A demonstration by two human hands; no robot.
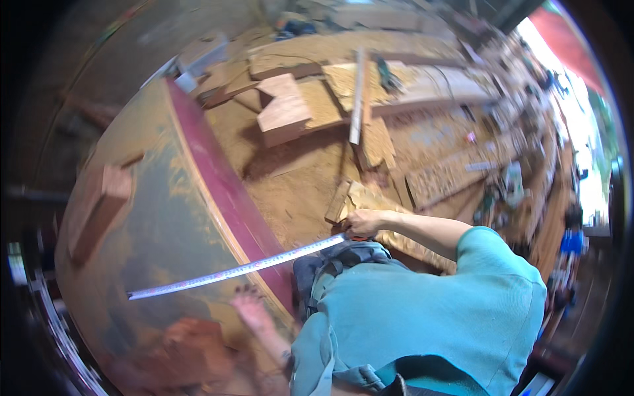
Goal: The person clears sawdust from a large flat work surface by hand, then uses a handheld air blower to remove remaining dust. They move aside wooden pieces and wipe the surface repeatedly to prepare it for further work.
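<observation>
My right hand (362, 223) is closed around a tape measure, whose case is mostly hidden in the fingers. Its pale blade (238, 271) stretches left across the dusty worktable (152, 224), past the table's maroon side (221, 162). Below the blade, my left hand (251, 309) is at the tabletop, slightly blurred, with its fingers apart and nothing in it. Whether it touches the surface I cannot tell. A long wooden block (100, 214) lies at the table's left, and a reddish wooden piece (191, 350), blurred, is at its near end.
Beyond the table, a notched wooden block (285, 105) stands over sawdust-covered ground (284, 198). Long timbers (442, 89) lie at the back, with a straight pale strip (358, 99) across them. Boards (456, 175) and assorted tools crowd the right side.
</observation>
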